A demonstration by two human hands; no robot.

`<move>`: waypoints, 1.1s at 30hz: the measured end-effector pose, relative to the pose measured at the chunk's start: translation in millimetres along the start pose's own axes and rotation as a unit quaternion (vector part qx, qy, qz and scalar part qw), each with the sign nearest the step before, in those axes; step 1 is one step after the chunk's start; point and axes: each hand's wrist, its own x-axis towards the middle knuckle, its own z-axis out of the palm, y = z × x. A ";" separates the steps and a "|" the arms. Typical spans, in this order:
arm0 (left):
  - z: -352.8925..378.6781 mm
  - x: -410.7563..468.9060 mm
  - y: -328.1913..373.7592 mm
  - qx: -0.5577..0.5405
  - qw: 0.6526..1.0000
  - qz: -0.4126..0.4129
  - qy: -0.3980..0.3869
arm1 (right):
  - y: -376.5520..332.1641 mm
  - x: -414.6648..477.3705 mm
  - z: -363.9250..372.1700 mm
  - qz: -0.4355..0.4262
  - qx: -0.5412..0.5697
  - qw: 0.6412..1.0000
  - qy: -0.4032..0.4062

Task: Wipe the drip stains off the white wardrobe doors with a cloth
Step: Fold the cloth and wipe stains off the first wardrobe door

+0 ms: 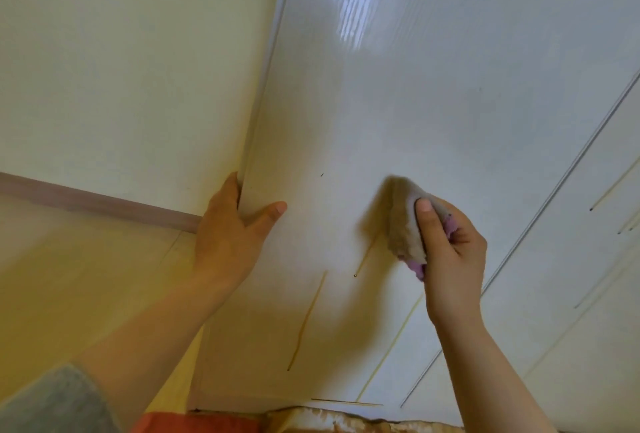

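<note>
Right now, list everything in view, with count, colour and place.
wardrobe doors: two, glossy white, centre and right.
drip stains: several, yellow-brown, lower parts of both doors.
cloth: one, beige with purple, pressed on the centre door.
wall: one, cream, left.
trim strip: one, mauve, across the wall.
orange fabric: one piece, bottom edge.
grey sleeve: one, bottom left corner.
left hand: grips the centre door's edge.
right hand: holds the cloth.

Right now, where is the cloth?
In the head view, right of centre: the right hand grips the cloth against the wardrobe door, just above a short drip stain.
</note>
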 end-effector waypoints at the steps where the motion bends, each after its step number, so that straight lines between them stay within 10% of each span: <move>1: 0.0 -0.7 0.5 0.002 1.000 -0.003 0.000 | 1.5 -3.1 -5.7 0.034 0.029 0.998 -0.035; 11: 4.1 -4.2 6.6 0.072 0.997 0.006 0.015 | -1.5 -15.0 -29.3 0.247 0.169 0.924 -0.238; 15: 9.9 -22.3 36.5 0.127 0.955 0.233 0.130 | 2.9 -16.4 -29.8 0.289 0.194 0.912 -0.216; 17: 11.4 -21.6 42.4 0.101 0.942 0.314 0.063 | 5.3 -15.9 -30.2 0.304 0.213 0.903 -0.215; 22: 17.7 -28.4 52.3 -0.076 0.940 0.031 -0.331 | -4.1 -15.1 -21.1 0.299 0.221 0.895 -0.245; 33: 14.2 -28.4 48.0 -0.130 0.891 -0.058 -0.431 | 6.9 -22.7 -11.1 0.151 0.005 0.982 -0.111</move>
